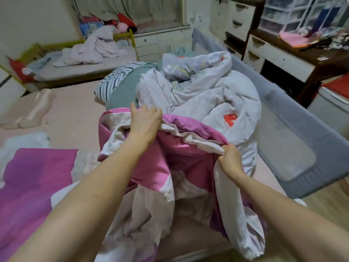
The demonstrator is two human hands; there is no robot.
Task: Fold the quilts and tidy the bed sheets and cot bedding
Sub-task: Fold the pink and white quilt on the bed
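Note:
A pink and cream quilt (162, 167) is bunched up at the near edge of the bed, hanging over the front. My left hand (144, 122) grips its upper edge, fingers curled over the fold. My right hand (231, 157) pinches the same edge further right. Behind it lies a crumpled pale lilac quilt (207, 103) with a red print, heaped against a striped and green quilt (120, 86). The bed sheet (75, 114) is pale pink. At the far left stands a cot (79, 67) with rumpled light bedding (94, 50).
A grey mesh bed rail (294, 140) runs along the bed's right side. A pink pillow (26, 112) and a magenta cover (32, 186) lie at the left. A desk with drawers (279, 55) stands at the right, and white drawers sit under the window.

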